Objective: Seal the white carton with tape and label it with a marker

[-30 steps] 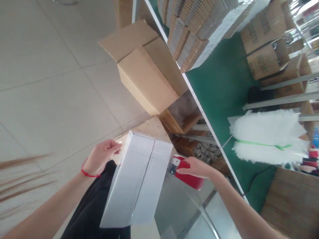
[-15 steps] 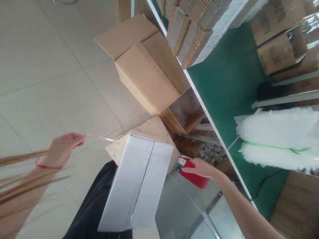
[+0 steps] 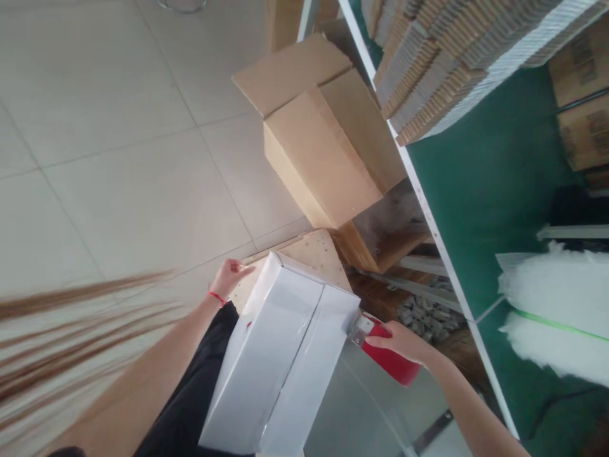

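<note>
A white cardboard box (image 3: pixel 285 355) sits tilted in front of me, its two top flaps meeting along a seam. My left hand (image 3: pixel 231 274), wearing a red cord at the wrist, is pinched closed just off the box's far left corner. The clear tape it held in the earlier frame is hard to make out now. My right hand (image 3: pixel 399 343) is wrapped round a red tape dispenser (image 3: pixel 387 362) whose metal end (image 3: pixel 360 330) is close against the box's right edge. Whether that end touches the box I cannot tell.
Under the box is a speckled wooden board (image 3: pixel 316 251). An open brown carton (image 3: pixel 318 152) stands beyond it. To the right runs a green-topped table (image 3: pixel 476 190) with a white edge, bearing stacked cardboard pieces (image 3: pixel 438 70) and a white bundle (image 3: pixel 556 304) tied with green strap.
My left hand has come in from the left to beside the box's far corner. The right hand keeps hold of the dispenser near the box's right edge. The whole view has shifted.
</note>
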Demonstrator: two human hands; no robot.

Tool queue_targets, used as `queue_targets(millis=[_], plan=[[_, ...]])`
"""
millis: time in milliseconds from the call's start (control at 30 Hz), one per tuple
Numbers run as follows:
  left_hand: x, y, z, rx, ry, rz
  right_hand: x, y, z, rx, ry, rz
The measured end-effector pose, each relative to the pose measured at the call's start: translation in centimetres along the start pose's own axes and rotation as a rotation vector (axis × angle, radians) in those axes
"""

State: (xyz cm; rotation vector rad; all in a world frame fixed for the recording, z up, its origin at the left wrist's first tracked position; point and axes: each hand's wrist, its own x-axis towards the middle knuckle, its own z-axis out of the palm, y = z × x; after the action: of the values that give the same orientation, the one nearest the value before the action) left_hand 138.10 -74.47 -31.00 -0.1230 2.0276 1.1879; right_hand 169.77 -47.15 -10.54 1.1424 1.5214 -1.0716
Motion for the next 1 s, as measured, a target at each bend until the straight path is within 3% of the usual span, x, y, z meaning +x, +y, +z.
queue_targets(millis=[133, 233, 333, 433, 600, 767, 900, 1000], plan=[[-0.3, -3.9, 4.4, -0.049, -0.026, -0.004, 0.1, 0.3, 0.3, 0.088, -0.02, 0.025], [-0.6, -5.7, 5.9, -0.069, -0.035, -0.018, 0.2, 0.6, 0.5, 0.111, -0.036, 0.043], [-0.7, -6.5, 5.4, -0.071, -0.007, -0.016, 0.3, 0.8, 0.7, 0.1, -0.022, 0.029], [-1.3, -6.3, 3.3, -0.099, -0.048, 0.037, 0.2, 1.1, 1.0, 0.096, -0.014, 0.04], [-4.4, -4.1, 0.0, -0.23, -0.301, 0.102, -0.2, 0.5, 1.1, 0.115, -0.03, 0.077], [-5.4, -2.5, 0.8, -0.154, -0.638, 0.179, -0.5, -0.8, 1.0, 0.099, -0.02, 0.106], [-2.5, -2.8, 2.8, 0.0, -0.604, 0.086, -0.4, -0.8, 1.0, 0.114, -0.002, 0.121], [-0.9, -2.4, 2.7, 0.091, -0.512, 0.009, -0.3, -0.4, 1.0, 0.095, 0.002, 0.12]])
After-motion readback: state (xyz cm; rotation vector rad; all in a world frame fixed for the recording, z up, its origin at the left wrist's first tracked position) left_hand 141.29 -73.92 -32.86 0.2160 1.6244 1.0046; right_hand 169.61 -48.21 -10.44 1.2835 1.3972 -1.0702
